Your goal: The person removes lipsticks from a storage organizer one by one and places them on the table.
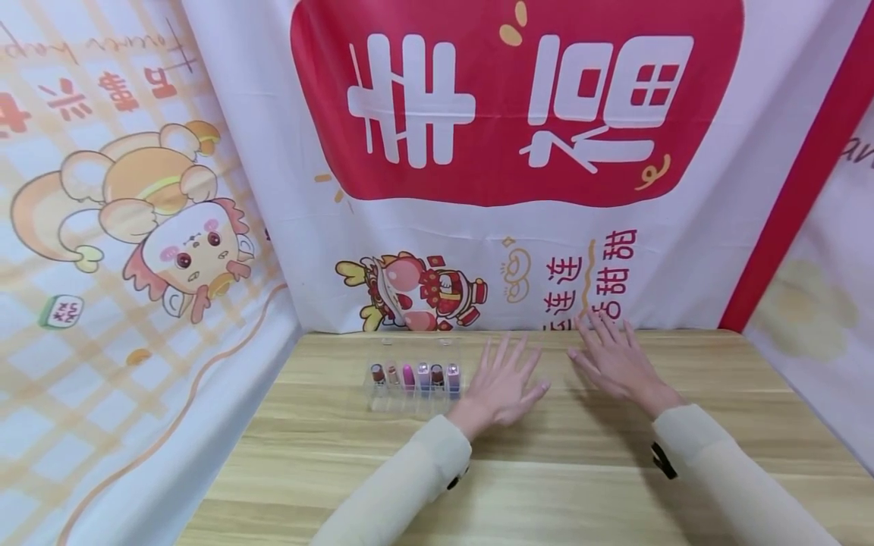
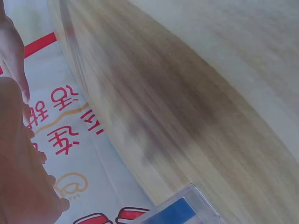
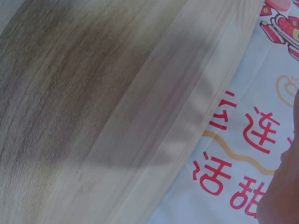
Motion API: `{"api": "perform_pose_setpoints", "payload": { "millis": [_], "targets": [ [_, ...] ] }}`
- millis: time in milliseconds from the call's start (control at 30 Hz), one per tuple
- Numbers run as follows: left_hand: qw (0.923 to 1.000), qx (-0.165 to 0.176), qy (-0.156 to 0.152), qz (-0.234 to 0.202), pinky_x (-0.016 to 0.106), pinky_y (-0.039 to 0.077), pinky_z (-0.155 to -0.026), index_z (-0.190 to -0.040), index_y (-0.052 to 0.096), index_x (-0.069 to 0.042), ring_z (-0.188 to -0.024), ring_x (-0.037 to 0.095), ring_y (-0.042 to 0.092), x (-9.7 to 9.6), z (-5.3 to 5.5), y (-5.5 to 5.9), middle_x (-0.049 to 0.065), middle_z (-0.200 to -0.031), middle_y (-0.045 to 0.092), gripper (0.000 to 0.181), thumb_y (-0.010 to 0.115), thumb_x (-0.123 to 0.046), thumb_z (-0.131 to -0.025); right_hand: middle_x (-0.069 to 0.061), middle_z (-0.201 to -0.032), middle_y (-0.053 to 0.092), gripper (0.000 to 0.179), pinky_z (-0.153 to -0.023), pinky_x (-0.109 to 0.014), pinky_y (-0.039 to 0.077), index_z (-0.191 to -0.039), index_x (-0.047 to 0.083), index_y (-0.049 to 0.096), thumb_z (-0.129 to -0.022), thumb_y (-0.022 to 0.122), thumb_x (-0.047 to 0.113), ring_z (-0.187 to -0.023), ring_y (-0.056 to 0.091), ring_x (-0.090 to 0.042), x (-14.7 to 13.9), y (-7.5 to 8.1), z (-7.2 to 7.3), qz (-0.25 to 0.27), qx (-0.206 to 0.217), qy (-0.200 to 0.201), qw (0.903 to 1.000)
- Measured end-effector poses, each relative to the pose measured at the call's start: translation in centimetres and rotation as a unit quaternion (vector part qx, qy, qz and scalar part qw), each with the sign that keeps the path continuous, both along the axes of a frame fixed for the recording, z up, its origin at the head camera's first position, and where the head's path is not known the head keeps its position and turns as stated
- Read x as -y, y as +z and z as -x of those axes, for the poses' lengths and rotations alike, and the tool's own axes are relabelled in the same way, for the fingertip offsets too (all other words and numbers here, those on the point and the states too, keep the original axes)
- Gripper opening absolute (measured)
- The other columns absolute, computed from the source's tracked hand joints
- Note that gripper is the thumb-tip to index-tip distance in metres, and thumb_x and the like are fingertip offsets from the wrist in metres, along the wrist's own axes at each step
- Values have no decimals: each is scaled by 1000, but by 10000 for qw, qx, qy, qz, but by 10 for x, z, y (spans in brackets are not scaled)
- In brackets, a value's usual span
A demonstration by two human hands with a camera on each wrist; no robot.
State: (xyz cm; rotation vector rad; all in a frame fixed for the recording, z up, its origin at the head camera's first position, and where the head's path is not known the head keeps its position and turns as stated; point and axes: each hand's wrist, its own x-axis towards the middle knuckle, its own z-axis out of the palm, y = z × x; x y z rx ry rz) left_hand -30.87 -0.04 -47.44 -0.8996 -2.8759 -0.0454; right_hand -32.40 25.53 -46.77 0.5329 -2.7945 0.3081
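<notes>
My left hand (image 1: 498,387), fingers spread and straight, hovers over the wooden table just right of a clear plastic lipstick organizer (image 1: 382,403). Several lipsticks stand in one row of it, among them a bright pink lipstick (image 1: 409,377) and a dark brown one (image 1: 378,373). To the right, my right hand (image 1: 614,360) is also spread flat above the table near its back edge. Neither hand holds anything. In the left wrist view a corner of the organizer (image 2: 198,198) shows at the bottom, with the left hand (image 2: 28,158) at the left edge.
The wood-grain table (image 1: 546,493) ends at the back against a hanging white cloth (image 1: 519,235) with a large red printed panel. A patterned cloth (image 1: 157,364) hangs along the left side, and another pale cloth (image 1: 819,318) on the right.
</notes>
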Motion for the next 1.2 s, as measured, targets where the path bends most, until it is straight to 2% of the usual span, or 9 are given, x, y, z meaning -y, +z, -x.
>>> {"api": "perform_pose_setpoints", "payload": {
  "millis": [133, 333, 500, 633, 700, 900, 1000, 1200],
  "targets": [
    [9998, -13, -90, -155, 59, -1, -125, -165, 19, -27, -158, 31, -2, 5, -5, 0, 2, -172, -2, 70, 21, -64, -106, -20, -170, 6, 71, -123, -64, -10, -164, 10, 16, -108, 39, 48, -155, 6, -45, 3, 2, -4, -37, 17, 43, 10000],
    [9998, 65, -151, -116, 58, -1, -125, -165, 18, -28, -157, 29, -3, 15, -12, 0, 1, -172, -3, 69, 19, -64, -106, -20, -170, 10, 71, -123, -65, -7, -164, 9, 18, -108, 43, 45, -154, 10, -46, 8, 3, -6, -36, -108, 180, 9998],
    [9995, 152, -254, -147, 58, 0, -125, -165, 13, -28, -157, 29, -5, 22, -16, 0, 1, -172, -3, 69, 17, -64, -106, -18, -170, 6, 71, -123, -60, -13, -164, 10, 16, -108, 44, 44, -156, 5, -42, 11, 2, -7, -72, -59, 194, 9998],
    [9987, 171, -438, -180, 58, 2, -125, -165, 18, -25, -157, 30, -2, 26, -19, -1, 2, -172, 2, 73, 13, -65, -105, -17, -171, 3, 72, -123, -57, -16, -164, 9, 15, -108, 44, 43, -156, 1, -40, 13, 0, -9, -92, 71, 220, 9997],
    [9985, 155, -506, -134, 58, 3, -126, -165, 20, -23, -158, 30, 0, 28, -20, -3, 2, -172, 3, 75, 11, -66, -104, -17, -170, 4, 72, -123, -59, -15, -164, 9, 16, -108, 45, 43, -156, 1, -40, 15, -1, -10, -54, 65, 253, 9996],
    [9978, 124, -640, -72, 57, 0, -125, -164, 23, -22, -158, 33, 5, 34, -24, -4, 2, -171, 4, 72, 14, -63, -106, -19, -170, 8, 72, -124, -64, -6, -164, 10, 18, -107, 48, 41, -157, 3, -40, 19, -5, -12, 137, -174, 389, 9990],
    [9974, 160, -700, -63, 57, 2, -125, -164, 24, -23, -157, 33, 5, 38, -27, -4, 2, -171, 7, 70, 17, -62, -107, -19, -170, 8, 71, -124, -61, -9, -164, 11, 17, -107, 48, 41, -157, 2, -39, 21, -6, -14, 168, -208, 444, 9987],
    [9962, 209, -847, -58, 60, 9, -126, -164, 26, -24, -157, 35, 10, 44, -33, -4, 4, -172, 13, 68, 18, -61, -107, -16, -171, 3, 72, -124, -53, -18, -165, 11, 15, -108, 44, 43, -156, 1, -40, 23, -3, -16, -44, -4, 380, 9993]
  ]
}}
